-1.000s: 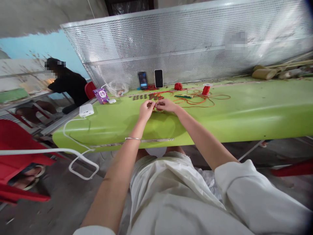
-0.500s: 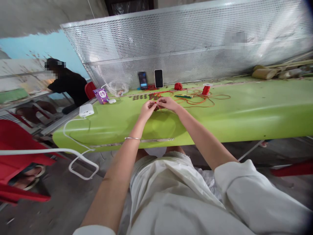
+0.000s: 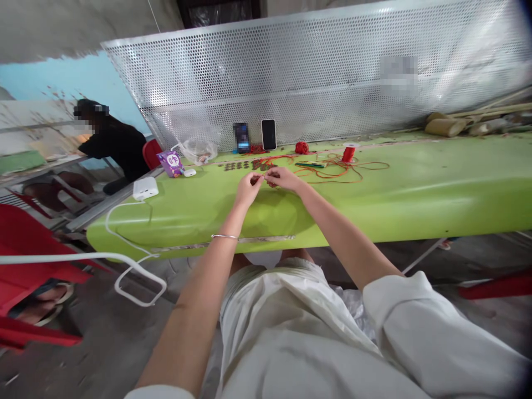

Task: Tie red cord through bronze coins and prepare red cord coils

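My left hand (image 3: 247, 188) and my right hand (image 3: 281, 178) meet over the green table (image 3: 415, 188), fingertips pinched together on a small piece of red cord (image 3: 265, 177) that I can barely make out. A thin bangle (image 3: 225, 236) circles my left wrist. Just beyond the hands lie a row of small dark knotted pieces (image 3: 241, 165) and loose loops of orange-red cord (image 3: 336, 169). A red cord spool (image 3: 348, 153) and a red ball of cord (image 3: 302, 147) stand further back.
Two phones (image 3: 268, 134) lean on the perforated metal screen (image 3: 332, 72). A white charger (image 3: 145, 188) with its cable, a purple box (image 3: 171, 163) and a clear bag (image 3: 199, 148) sit at left. Red chairs (image 3: 29, 244) and another person (image 3: 110, 141) are at far left.
The hands stay joined at the same spot; the fingers have shifted slightly on the cord. The view has moved very little.
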Demonstrator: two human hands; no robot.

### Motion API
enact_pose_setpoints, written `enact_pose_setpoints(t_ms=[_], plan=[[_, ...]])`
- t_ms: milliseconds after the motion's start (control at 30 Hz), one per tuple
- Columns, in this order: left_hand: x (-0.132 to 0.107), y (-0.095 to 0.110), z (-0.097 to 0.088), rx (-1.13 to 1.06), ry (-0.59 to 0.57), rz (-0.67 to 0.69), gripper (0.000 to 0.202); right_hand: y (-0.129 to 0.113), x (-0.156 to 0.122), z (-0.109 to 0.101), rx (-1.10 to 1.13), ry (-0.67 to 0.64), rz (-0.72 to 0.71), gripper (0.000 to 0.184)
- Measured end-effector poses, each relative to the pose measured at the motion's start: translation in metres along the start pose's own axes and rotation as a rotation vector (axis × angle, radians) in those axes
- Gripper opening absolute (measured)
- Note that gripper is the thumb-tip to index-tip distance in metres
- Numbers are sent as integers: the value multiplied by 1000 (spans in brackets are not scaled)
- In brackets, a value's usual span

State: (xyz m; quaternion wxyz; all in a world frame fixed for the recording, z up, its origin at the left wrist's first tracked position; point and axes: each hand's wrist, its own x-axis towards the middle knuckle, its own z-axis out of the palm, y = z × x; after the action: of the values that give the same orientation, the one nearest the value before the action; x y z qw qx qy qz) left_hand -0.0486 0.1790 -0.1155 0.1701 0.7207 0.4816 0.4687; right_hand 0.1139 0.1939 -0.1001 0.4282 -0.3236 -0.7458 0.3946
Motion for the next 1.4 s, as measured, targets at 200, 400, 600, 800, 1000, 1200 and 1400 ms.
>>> enact_pose_setpoints(t_ms=[200, 400, 600, 800, 1000, 1200, 1400], plan=[[-2, 6, -2, 36, 15, -16, 21, -1, 1, -1, -27, 2, -31, 15], [-8, 15, -3, 65, 27, 27, 17, 2, 2, -3, -26, 3, -12, 14], [-15, 26, -4, 126, -22, 90, 28, 6, 13, -3, 30, 39, 2, 10], [-14, 25, -3, 97, 22, -40, 11, 8, 21, -10, 93, 35, 30, 21], [-4, 21, -6, 10, -44, -113, 9, -3, 21, -21, 107, -15, -18, 16], [17, 16, 0, -128, -127, -125, 13, -1, 23, -45, 42, -34, -30, 11], [38, 18, 15, -279, -238, -177, 20, 7, 25, -72, -102, 45, -10, 14]])
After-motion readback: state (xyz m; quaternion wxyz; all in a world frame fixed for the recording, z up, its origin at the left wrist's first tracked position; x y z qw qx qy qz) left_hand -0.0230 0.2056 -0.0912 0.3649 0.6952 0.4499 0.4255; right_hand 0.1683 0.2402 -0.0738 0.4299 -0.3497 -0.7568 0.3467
